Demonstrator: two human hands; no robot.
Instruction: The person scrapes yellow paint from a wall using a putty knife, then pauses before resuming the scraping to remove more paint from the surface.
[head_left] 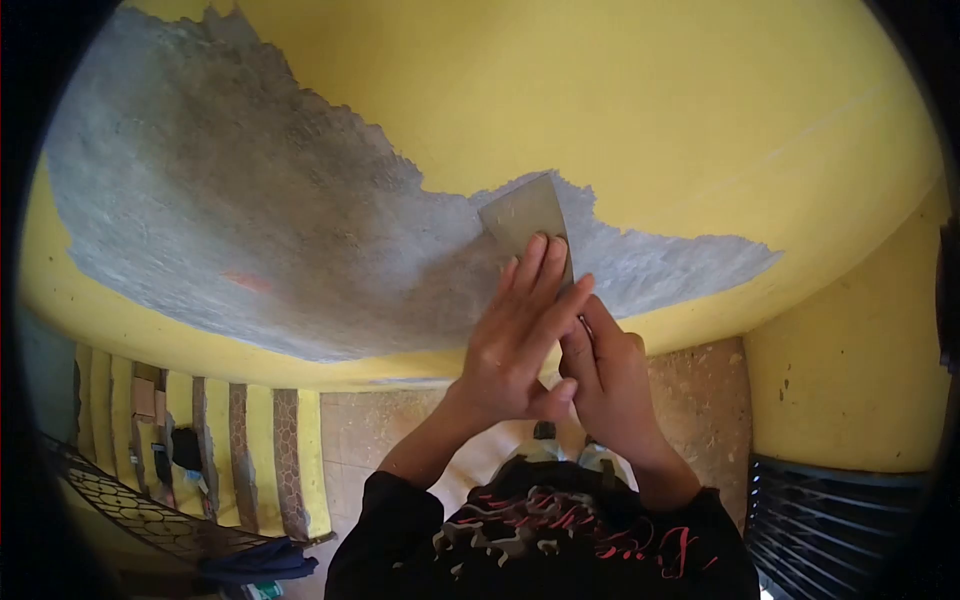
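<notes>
The right hand (612,385) grips the scraper (527,215) by its handle while the left hand (520,335) lies flat, fingers pressed on the blade at twelve o'clock, scraping yellow paint (620,110) off the wall (250,220); next likely needs steady upward pressure.

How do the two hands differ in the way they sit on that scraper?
The left hand lies flat and open, fingers stretched along the scraper blade, while the right hand is curled closed lower down, apparently around the handle, which is hidden. The left hand sits higher and partly covers the right. Both are bare and press the same tool against the wall, where yellow paint meets bare grey plaster.
</notes>
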